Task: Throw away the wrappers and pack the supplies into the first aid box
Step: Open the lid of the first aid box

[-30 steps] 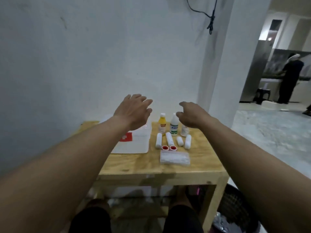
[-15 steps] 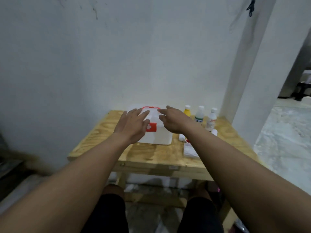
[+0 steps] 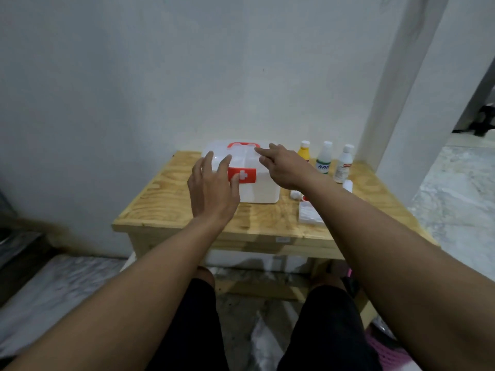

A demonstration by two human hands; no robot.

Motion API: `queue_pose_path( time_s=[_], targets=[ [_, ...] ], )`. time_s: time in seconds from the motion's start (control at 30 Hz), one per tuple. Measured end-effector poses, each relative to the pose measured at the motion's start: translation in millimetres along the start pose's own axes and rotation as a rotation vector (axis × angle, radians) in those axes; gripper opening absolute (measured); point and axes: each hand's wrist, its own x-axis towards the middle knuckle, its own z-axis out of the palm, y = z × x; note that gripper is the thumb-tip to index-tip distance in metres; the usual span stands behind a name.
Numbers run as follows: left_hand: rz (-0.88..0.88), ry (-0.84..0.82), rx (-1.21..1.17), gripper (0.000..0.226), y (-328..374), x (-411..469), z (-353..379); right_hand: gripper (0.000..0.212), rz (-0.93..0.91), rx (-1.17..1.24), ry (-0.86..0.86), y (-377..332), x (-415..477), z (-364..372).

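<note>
Both arms reach forward, nearly straight, over a wooden tabletop (image 3: 171,210) set against a white wall. Left hand (image 3: 213,187) is palm down, fingers (image 3: 223,164) spread and empty, at the near-left front of the white first aid box (image 3: 263,187); fingertips overlap the lid edge and the red cross label (image 3: 245,174), contact unclear. Right hand (image 3: 284,167) is palm down over the box's right top corner, fingers loosely extended and slightly apart, holding nothing, index tip near the red handle (image 3: 242,144). The box sits closed at the far centre of the tabletop.

Right of the box, along the far edge, stand three bottles: yellow bottle (image 3: 304,152), green-labelled bottle (image 3: 323,159), white bottle (image 3: 344,164). Nearer, partly hidden by the right forearm, are a small white roll (image 3: 295,194), another white item (image 3: 347,185) and something with a red end (image 3: 305,198), too hidden to name. A clear packet (image 3: 309,216) lies near the right front edge. Knees in dark shorts show below.
</note>
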Motion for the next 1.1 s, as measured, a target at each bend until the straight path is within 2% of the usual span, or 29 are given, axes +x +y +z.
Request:
queue_pose_path(
  time_s=[0.1, 0.23, 0.3, 0.43, 0.53, 0.77, 1.1],
  targets=[
    [-0.239, 0.054, -0.242, 0.038, 16.9, -6.5, 0.1, 0.048, 0.006, -0.009, -0.010, -0.2, 0.6, -0.6],
    [-0.759, 0.001, -0.711, 0.043, 37.2, 1.2, 0.6, 0.048, 0.000, -0.036, -0.024, -0.5, 1.5, -2.6],
    [-1.011, -0.040, -0.978, 0.037, 40.7, 3.9, 3.2, 0.048, -0.001, -0.041, -0.034, -0.2, 1.8, -3.1],
    [-1.262, -0.086, -1.322, 0.027, 47.0, 2.9, -2.1, 0.048, -0.009, -0.043, -0.043, -0.1, 1.1, -4.7],
    [-1.305, -0.120, -1.498, 0.029, 49.3, 5.1, -5.9, 0.048, -0.015, -0.055, -0.053, -1.8, -0.2, -6.8],
    [-1.303, -0.149, -1.638, 0.041, 43.4, 7.1, 0.7, 0.048, -0.026, -0.067, -0.065, -1.5, 0.2, -9.0],
    [-1.225, -0.140, -1.644, 0.021, 40.2, 0.4, 2.4, 0.048, -0.037, -0.088, -0.072, 0.9, 2.3, -8.3]
  ],
)
